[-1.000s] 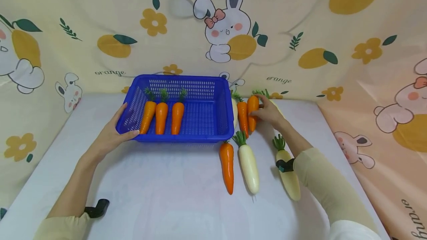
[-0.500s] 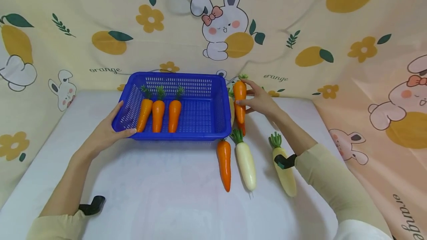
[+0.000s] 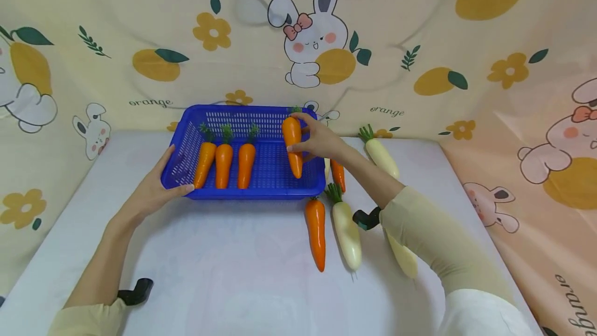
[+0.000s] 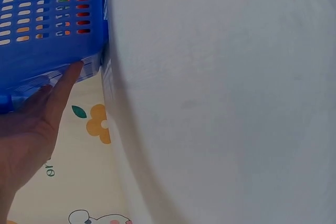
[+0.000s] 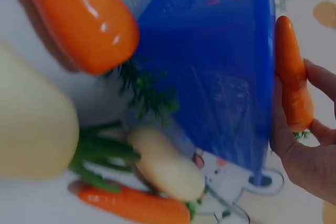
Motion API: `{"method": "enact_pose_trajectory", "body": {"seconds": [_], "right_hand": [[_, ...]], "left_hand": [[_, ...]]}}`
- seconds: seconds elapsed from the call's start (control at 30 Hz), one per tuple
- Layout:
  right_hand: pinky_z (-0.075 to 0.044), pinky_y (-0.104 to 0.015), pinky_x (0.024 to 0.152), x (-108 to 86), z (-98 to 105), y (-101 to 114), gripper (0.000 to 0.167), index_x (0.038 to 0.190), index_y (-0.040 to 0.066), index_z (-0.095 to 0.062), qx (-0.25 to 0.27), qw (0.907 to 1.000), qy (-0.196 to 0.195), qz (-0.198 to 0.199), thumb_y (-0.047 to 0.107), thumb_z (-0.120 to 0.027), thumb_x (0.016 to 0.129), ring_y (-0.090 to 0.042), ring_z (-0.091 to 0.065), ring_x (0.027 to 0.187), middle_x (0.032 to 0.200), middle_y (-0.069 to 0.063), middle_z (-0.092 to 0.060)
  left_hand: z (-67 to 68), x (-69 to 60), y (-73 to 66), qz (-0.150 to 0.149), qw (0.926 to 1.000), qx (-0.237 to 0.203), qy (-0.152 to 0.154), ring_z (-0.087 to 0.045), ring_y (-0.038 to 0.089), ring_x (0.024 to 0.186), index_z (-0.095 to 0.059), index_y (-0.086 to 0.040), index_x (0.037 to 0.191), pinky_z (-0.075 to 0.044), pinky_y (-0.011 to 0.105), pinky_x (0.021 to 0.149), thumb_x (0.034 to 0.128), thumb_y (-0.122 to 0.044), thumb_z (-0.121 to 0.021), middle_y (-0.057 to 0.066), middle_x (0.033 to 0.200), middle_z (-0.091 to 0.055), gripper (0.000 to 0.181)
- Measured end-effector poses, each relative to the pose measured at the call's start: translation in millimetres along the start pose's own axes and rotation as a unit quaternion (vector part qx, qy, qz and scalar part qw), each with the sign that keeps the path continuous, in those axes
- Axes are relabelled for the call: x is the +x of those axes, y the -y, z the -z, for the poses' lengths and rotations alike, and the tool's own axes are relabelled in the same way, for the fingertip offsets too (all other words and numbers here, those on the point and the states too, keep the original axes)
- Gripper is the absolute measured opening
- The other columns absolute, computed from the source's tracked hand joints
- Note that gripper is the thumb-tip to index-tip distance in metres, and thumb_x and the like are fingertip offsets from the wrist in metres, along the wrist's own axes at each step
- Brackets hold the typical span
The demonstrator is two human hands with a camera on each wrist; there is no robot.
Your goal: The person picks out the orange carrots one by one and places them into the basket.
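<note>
My right hand (image 3: pixel 324 141) holds an orange carrot (image 3: pixel 292 133) between thumb and fingers over the right part of a blue plastic basket (image 3: pixel 261 192). In the right wrist view, the carrot (image 5: pixel 290 72) is pinched just past the basket's rim. Three carrots with green tops lie side by side in the basket's left half, the middle one (image 3: pixel 224 165) among them. My left hand (image 3: pixel 151 191) holds the basket's front left corner, its thumb at the front rim. The left wrist view shows that hand (image 4: pixel 39 124) against the basket's perforated wall.
A carrot (image 3: pixel 316 235) and a white radish (image 3: pixel 347 237) lie in front of the basket's right corner. Another carrot (image 3: pixel 338 174) lies beside the basket, with a radish (image 3: pixel 381 158) farther right. The right sleeve partly covers one more radish (image 3: pixel 404 258). Patterned cloth hangs behind the white table.
My right hand took a carrot from beside the basket, lifted it and carried it left over the basket's right side. My left hand stays at the basket's left corner.
</note>
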State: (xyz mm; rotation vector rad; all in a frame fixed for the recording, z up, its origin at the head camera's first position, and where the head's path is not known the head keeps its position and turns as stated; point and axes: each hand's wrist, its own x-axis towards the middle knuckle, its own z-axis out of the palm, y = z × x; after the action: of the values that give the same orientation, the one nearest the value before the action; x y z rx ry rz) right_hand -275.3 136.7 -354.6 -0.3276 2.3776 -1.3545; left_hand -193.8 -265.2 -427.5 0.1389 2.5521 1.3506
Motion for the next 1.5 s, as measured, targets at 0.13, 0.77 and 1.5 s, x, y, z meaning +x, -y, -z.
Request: {"method": "enact_pose_trajectory", "body": {"seconds": [0.13, 0.77, 1.5], "right_hand": [[-0.060, -0.051, 0.074, 13.6, -17, -1, 0.084, 0.154, 0.024, -0.030, 0.012, 0.9999, 0.013, 0.001, 0.013, -0.079, 0.086, -0.037, -0.065, 0.104, 0.139, -0.023, -0.044], [-0.061, -0.046, 0.070, 59.0, -86, -7, 0.093, 0.155, 0.018, -0.024, 0.014, 0.9985, 0.050, -0.018, 0.010, -0.082, 0.082, -0.037, -0.064, 0.106, 0.139, -0.024, -0.044], [-0.057, -0.044, 0.088, 45.2, -61, -18, 0.088, 0.157, 0.012, -0.026, 0.008, 0.9977, 0.067, 0.004, 0.012, -0.079, 0.086, -0.041, -0.069, 0.099, 0.154, -0.026, -0.033]], "left_hand": [[-0.3, 0.2, -0.8, -0.002, 1.0000, -0.005, -0.003, -0.002, 0.050, 0.148, 0.014, -0.037, 0.156, -0.011, 0.074, 0.111, 0.0902, -0.042, -0.071, 0.017, 0.166, 0.006, 0.107], [1.1, -3.2, -7.9, -0.002, 0.9999, -0.013, 0.005, -0.001, 0.050, 0.148, 0.014, -0.037, 0.157, -0.010, 0.074, 0.111, 0.0907, -0.040, -0.071, 0.017, 0.165, 0.008, 0.107], [-2.5, -2.5, -2.2, 0.000, 0.9997, -0.022, 0.005, 0.001, 0.050, 0.147, 0.014, -0.037, 0.156, -0.009, 0.073, 0.111, 0.0914, -0.039, -0.070, 0.018, 0.165, 0.009, 0.107]]}}
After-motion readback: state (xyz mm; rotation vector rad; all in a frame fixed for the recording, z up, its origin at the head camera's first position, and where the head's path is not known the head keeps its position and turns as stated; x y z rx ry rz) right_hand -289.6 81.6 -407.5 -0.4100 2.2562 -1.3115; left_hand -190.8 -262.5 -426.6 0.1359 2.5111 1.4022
